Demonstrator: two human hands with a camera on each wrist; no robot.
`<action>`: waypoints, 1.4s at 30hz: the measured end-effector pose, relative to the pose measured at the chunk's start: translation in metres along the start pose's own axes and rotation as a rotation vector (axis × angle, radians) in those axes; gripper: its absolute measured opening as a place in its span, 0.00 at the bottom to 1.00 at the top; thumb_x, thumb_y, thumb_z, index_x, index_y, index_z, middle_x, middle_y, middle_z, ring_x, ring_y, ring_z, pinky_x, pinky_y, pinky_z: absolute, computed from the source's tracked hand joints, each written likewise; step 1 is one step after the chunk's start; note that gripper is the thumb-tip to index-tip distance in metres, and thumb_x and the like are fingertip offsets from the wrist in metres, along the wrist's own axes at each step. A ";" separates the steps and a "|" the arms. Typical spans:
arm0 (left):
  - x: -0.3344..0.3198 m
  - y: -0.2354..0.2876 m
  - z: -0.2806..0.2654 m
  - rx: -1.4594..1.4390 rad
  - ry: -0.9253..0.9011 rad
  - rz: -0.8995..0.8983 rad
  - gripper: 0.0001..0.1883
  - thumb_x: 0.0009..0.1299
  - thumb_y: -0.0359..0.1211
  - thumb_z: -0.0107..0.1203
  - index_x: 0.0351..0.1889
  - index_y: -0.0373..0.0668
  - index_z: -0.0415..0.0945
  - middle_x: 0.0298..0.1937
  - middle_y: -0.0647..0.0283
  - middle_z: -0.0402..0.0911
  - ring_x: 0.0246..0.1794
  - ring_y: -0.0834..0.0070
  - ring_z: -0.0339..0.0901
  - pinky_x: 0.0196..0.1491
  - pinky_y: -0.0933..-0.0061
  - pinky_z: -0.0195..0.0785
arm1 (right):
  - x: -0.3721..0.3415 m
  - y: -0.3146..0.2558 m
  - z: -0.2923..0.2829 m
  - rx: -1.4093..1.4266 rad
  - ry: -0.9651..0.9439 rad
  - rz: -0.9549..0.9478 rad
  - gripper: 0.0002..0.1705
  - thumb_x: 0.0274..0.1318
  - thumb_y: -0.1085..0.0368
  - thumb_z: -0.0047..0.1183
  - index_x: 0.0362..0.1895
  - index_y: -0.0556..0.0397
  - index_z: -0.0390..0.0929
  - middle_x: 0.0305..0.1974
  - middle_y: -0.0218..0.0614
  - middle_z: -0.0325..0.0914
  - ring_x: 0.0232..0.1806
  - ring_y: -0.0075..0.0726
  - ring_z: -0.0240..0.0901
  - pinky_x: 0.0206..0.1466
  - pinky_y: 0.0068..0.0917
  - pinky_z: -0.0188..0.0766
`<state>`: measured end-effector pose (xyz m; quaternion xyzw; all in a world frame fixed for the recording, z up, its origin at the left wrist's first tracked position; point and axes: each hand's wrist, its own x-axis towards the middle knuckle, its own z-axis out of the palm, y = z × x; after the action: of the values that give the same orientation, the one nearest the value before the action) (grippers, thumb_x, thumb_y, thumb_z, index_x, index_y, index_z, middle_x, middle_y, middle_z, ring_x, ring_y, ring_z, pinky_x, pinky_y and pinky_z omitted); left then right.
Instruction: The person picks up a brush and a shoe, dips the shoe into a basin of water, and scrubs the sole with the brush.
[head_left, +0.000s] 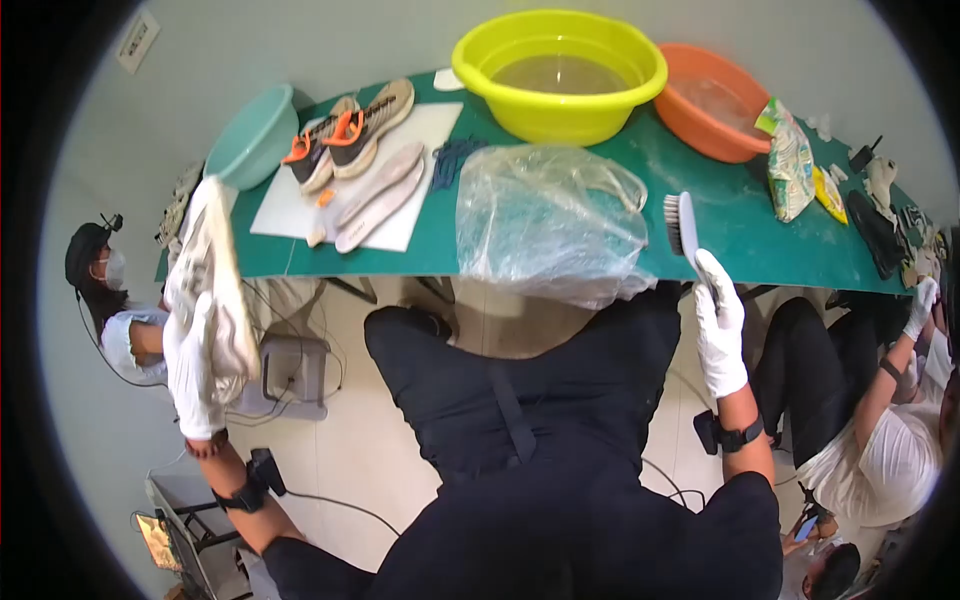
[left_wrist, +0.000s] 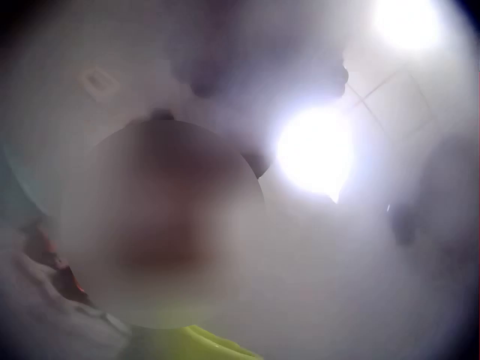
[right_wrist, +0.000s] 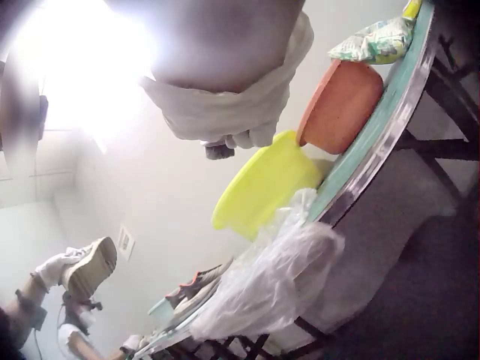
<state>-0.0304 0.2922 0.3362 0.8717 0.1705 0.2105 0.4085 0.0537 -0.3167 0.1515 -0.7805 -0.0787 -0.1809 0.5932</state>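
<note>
The left hand has a solid grip on a whitish shoe, up in the air off the tabletop's left end. Meanwhile the right hand is holding a brush by its handle, well apart from the shoe. Some clear plastic droops over the front edge, yellow basin just behind.

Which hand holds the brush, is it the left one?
No, the right hand holds the brush, and the left hand holds a shoe.
</note>
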 end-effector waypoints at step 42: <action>0.115 0.392 0.778 0.650 -0.812 0.765 0.26 0.71 0.40 0.59 0.68 0.50 0.75 0.68 0.58 0.79 0.66 0.58 0.78 0.65 0.56 0.72 | 0.104 0.122 -0.014 0.217 0.166 0.224 0.23 0.68 0.74 0.53 0.66 0.63 0.73 0.61 0.45 0.80 0.62 0.35 0.76 0.68 0.30 0.70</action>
<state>0.5109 -0.3905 0.2206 0.9604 -0.2652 -0.0677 0.0518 0.1885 -0.3743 0.0846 -0.6981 0.0388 -0.1680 0.6950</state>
